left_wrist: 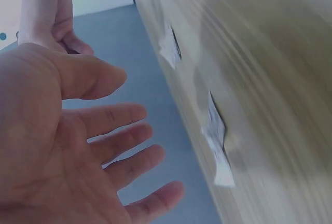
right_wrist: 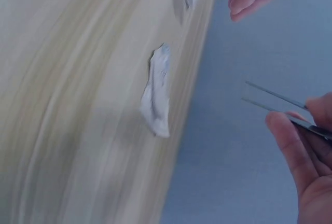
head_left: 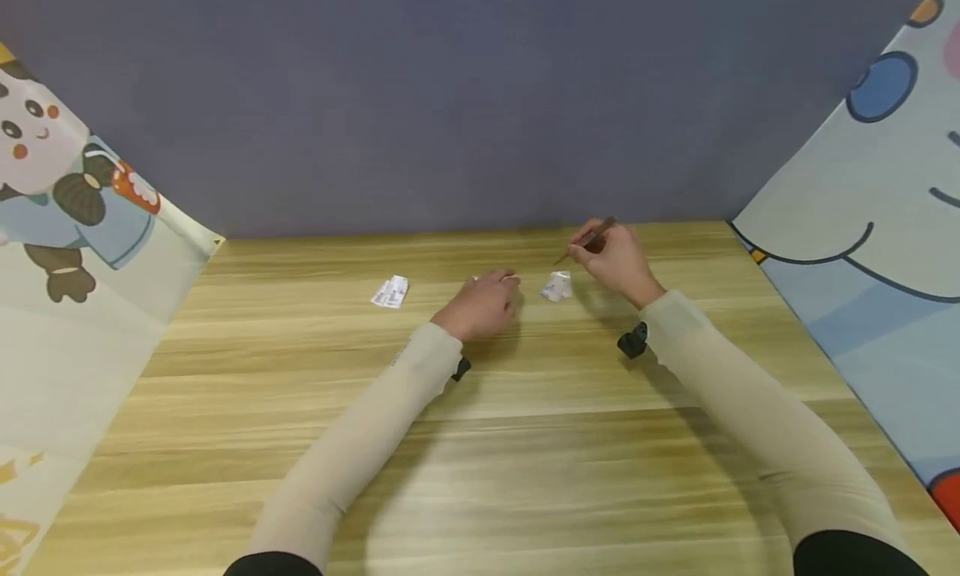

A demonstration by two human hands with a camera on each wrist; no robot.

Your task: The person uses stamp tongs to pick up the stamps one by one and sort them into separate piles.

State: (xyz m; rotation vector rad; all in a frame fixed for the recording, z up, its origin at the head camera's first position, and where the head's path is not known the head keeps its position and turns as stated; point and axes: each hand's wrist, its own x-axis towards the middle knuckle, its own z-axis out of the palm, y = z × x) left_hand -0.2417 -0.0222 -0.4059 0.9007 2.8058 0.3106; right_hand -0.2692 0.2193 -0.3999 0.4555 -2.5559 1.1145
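Observation:
My right hand (head_left: 617, 257) pinches a pair of dark, slim tweezers (right_wrist: 277, 105) between thumb and fingers. The two tips stand apart with nothing between them. Just below them on the table lies a crumpled, whitish piece of printed paper or film (head_left: 557, 287). My left hand (head_left: 483, 303) hovers over the table between this piece and another at the left, its fingers spread and loosely bent, palm bare in the left wrist view. The left piece (head_left: 390, 292) looks like overlapping small white printed slips. A small white bit shows just behind the left hand, mostly hidden by it.
The wood-grain table (head_left: 525, 468) ends at a dark grey-blue panel (head_left: 480, 101) at the back. Printed cartoon panels stand at the left (head_left: 82, 251) and right (head_left: 862, 226). Each wrist carries a small black camera.

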